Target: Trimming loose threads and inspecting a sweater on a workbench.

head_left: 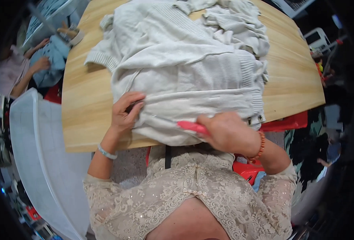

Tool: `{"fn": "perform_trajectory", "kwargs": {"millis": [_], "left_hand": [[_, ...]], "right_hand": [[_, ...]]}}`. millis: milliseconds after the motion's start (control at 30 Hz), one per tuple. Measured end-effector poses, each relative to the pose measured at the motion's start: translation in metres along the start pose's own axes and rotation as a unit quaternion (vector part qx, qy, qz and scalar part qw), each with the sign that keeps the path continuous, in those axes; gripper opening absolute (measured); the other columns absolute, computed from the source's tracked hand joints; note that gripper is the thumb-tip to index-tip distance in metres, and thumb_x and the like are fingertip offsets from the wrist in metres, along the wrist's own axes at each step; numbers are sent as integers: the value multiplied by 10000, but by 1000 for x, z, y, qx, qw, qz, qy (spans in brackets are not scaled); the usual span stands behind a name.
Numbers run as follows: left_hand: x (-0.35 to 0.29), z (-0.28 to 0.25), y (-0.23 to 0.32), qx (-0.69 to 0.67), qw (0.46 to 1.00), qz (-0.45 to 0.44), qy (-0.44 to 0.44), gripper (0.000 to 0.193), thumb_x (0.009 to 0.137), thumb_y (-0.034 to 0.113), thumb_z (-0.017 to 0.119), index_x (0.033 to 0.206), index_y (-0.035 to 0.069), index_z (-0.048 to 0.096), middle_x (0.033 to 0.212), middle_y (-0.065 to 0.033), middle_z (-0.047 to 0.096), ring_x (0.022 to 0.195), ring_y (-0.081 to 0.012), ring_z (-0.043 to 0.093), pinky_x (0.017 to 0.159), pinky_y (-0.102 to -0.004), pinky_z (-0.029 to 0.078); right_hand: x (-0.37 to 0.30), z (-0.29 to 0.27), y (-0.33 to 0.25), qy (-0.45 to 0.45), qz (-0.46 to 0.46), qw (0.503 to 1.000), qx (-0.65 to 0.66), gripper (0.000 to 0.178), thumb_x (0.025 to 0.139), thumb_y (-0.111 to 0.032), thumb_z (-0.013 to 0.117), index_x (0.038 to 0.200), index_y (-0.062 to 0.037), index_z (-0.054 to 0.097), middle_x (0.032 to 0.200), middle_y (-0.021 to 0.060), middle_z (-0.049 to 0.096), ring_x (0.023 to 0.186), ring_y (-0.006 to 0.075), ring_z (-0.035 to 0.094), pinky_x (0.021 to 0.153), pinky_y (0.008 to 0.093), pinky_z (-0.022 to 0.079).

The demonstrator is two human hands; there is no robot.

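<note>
A cream knitted cardigan with ribbed cuffs and hem lies in folds on the wooden table. At its near left edge, my left hand pinches the knit between thumb and fingers. A small dark patch shows in that pinch; I cannot tell whether it is a button or a shadow. My right hand is closed around the pink handle of a slim tool. Its thin metal shaft points left over the fabric, toward my left hand; the tip's shape is unclear. Dark buttons show near the right end of the ribbed band.
Beside the table on the left stands a large white plastic tub. Farther left, a person handles blue fabric. A small round container sits at the table's far left edge. Something red is under the table's near right side.
</note>
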State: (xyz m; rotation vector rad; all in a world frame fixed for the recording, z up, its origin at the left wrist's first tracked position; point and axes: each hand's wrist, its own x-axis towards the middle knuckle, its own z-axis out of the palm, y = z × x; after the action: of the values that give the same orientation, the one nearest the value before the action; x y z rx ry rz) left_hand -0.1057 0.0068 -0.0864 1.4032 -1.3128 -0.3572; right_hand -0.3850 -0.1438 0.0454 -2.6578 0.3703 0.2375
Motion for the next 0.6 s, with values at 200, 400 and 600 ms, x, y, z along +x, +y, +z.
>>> {"fn": "perform_trajectory", "kwargs": {"millis": [200, 400, 600], "left_hand": [[-9, -21, -3, -175, 959, -212, 71, 169, 990, 16, 557, 1097, -9, 684, 1007, -47, 682, 927, -113, 628, 862, -236, 481], [-38, -28, -12, -220, 955, -171, 103, 332, 931, -85, 568, 1260, -38, 582, 1209, -90, 624, 1098, -155, 606, 971, -266, 471], [-41, -34, -18, -203, 958, -180, 90, 371, 911, -68, 627, 1276, -37, 569, 1192, -97, 645, 1090, -176, 638, 980, -290, 492]], "right_hand": [[20, 12, -10, 39, -65, 996, 45, 209, 891, -213, 640, 987, -43, 567, 629, 180, 616, 637, 410, 634, 591, 505, 465], [-3, 15, -3, 48, -43, 997, 44, 256, 885, -214, 671, 1074, -62, 590, 770, 174, 661, 771, 374, 657, 683, 471, 492], [1, 19, -15, 3, -36, 999, 25, 289, 873, -197, 685, 1099, -45, 589, 753, 158, 654, 772, 365, 653, 680, 468, 494]]}}
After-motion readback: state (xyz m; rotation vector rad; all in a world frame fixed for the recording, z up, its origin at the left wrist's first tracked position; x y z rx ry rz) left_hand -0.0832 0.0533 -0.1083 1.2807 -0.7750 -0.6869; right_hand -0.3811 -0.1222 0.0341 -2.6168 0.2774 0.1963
